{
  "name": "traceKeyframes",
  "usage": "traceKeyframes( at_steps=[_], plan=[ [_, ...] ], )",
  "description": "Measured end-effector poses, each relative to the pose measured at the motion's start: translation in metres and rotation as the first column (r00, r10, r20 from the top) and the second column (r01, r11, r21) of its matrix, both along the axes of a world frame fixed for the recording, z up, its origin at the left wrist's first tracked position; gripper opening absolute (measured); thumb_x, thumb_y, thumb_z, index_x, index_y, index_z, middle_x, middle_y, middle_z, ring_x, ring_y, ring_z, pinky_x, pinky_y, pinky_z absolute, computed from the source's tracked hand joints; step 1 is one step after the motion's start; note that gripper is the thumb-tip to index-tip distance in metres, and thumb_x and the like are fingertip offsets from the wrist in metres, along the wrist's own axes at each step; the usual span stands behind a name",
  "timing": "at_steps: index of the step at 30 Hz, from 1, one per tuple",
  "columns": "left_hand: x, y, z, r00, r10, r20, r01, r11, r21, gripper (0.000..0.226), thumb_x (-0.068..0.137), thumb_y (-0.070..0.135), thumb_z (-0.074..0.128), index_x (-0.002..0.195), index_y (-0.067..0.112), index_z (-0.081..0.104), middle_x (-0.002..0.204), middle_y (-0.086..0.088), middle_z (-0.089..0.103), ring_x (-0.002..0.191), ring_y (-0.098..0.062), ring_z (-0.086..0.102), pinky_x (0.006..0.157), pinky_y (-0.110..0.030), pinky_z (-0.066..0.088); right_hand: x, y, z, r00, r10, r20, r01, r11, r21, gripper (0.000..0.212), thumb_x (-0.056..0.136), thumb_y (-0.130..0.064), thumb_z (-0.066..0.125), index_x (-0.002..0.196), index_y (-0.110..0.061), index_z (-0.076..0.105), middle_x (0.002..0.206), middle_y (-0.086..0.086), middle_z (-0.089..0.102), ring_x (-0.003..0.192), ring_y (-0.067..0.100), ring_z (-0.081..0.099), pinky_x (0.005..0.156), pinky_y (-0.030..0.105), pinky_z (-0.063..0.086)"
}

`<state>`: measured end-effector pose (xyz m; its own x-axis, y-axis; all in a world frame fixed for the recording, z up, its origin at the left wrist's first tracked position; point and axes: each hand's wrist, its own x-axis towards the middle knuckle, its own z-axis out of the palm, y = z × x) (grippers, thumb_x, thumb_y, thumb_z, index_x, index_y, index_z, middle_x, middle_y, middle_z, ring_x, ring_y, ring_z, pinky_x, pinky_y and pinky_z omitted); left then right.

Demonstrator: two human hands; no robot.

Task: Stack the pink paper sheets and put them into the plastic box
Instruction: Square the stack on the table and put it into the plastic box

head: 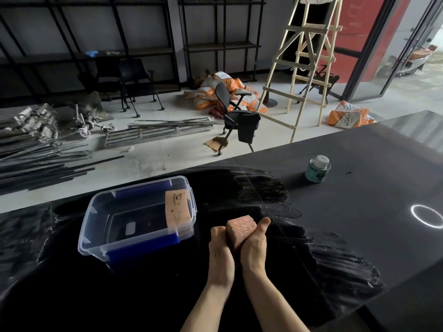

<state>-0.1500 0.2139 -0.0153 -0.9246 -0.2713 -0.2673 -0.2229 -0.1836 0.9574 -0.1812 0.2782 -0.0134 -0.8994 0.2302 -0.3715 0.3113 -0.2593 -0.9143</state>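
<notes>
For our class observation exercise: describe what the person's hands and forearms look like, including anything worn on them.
Both the left hand and the right hand are bare, with no gloves. No rings, watch or bracelet show. Both forearms are uncovered down to the bottom of the picture, with no sleeve in view. The fingernails look short, so far as can be seen.

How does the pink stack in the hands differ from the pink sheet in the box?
The stack is a thick block pressed between both hands, outside the box. The sheet looks thin, stands against the box's right wall, untouched, with dark printing on its face. Both are pink paper.
</notes>
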Motion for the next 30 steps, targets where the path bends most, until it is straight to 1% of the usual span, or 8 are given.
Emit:
traceKeyframes(
  at_steps=[4,6,11,14,17,24,27,30],
  plan=[
    [0.026,-0.022,0.004,0.974,-0.204,-0.096,0.187,0.970,-0.157,0.030,0.091,0.026,0.047,0.116,0.023,0.063,0.114,-0.007,0.071,0.111,-0.028,0.066,0.098,-0.046,0.056,-0.005,0.005,0.006,0.978,-0.136,0.161,0.156,0.981,-0.116,0.087,0.098,-0.075,0.015,0.090,-0.010,0.072,0.085,0.017,0.076,0.082,0.034,0.073,0.084,0.044,0.060],
    [0.035,-0.038,0.004,0.950,-0.297,-0.099,0.252,0.913,-0.322,0.053,0.078,0.007,0.060,0.128,0.028,0.059,0.120,0.003,0.070,0.117,-0.015,0.065,0.102,-0.036,0.055,-0.004,0.004,0.014,0.962,-0.152,0.227,0.195,0.965,-0.178,0.082,0.099,-0.072,0.021,0.097,-0.007,0.069,0.083,0.017,0.073,0.078,0.034,0.070,0.082,0.044,0.058],
    [0.051,-0.064,0.018,0.951,-0.294,-0.093,0.165,0.741,-0.650,0.060,0.077,0.034,0.085,0.128,0.044,0.055,0.119,0.023,0.068,0.114,0.009,0.062,0.096,-0.013,0.051,0.008,-0.013,0.030,0.948,-0.079,0.308,0.155,0.961,-0.229,0.068,0.104,-0.063,0.031,0.085,-0.005,0.063,0.077,0.019,0.069,0.070,0.033,0.066,0.072,0.042,0.056],
    [0.065,-0.093,0.027,0.956,-0.285,-0.068,0.153,0.685,-0.712,0.053,0.079,0.049,0.080,0.127,0.044,0.057,0.116,0.026,0.069,0.111,0.012,0.063,0.093,-0.013,0.052,0.020,-0.024,0.024,0.975,0.018,0.221,0.027,0.980,-0.198,0.073,0.104,-0.063,0.029,0.092,-0.003,0.069,0.066,0.014,0.077,0.074,0.032,0.071,0.075,0.042,0.058],
    [0.080,-0.131,0.034,0.947,-0.322,0.021,0.210,0.568,-0.796,0.054,0.079,0.055,0.077,0.128,0.046,0.058,0.118,0.029,0.066,0.111,0.013,0.061,0.095,-0.014,0.051,0.030,-0.033,0.013,0.996,0.091,-0.012,-0.091,0.996,-0.011,0.068,0.104,-0.063,0.027,0.100,-0.017,0.077,0.088,0.008,0.081,0.091,0.029,0.075,0.092,0.050,0.060],
    [0.099,-0.184,0.039,0.930,-0.302,0.210,0.315,0.361,-0.878,0.057,0.079,0.030,0.074,0.130,0.047,0.054,0.119,0.026,0.061,0.111,0.005,0.057,0.101,-0.025,0.050,0.066,-0.088,-0.008,0.860,0.444,-0.251,-0.346,0.869,0.353,0.019,0.104,-0.026,0.058,0.090,-0.019,0.069,0.081,0.002,0.073,0.075,0.011,0.068,0.069,0.031,0.057],
    [0.108,-0.193,0.029,0.936,-0.266,0.229,0.323,0.402,-0.857,0.059,0.079,0.027,0.070,0.129,0.050,0.051,0.117,0.027,0.057,0.110,0.002,0.055,0.099,-0.024,0.049,0.074,-0.100,-0.017,0.845,0.492,-0.209,-0.368,0.820,0.439,0.021,0.104,-0.019,0.059,0.084,-0.018,0.065,0.076,0.001,0.071,0.069,0.008,0.067,0.061,0.020,0.052],
    [0.118,-0.191,0.007,0.971,-0.211,0.113,0.225,0.641,-0.734,0.055,0.077,0.035,0.068,0.129,0.048,0.054,0.125,0.023,0.059,0.115,0.001,0.058,0.100,-0.026,0.052,0.075,-0.101,-0.017,0.840,0.501,-0.209,-0.366,0.806,0.465,0.024,0.104,-0.015,0.058,0.080,-0.015,0.062,0.070,-0.001,0.066,0.062,0.004,0.062,0.055,0.013,0.048]
  ],
)
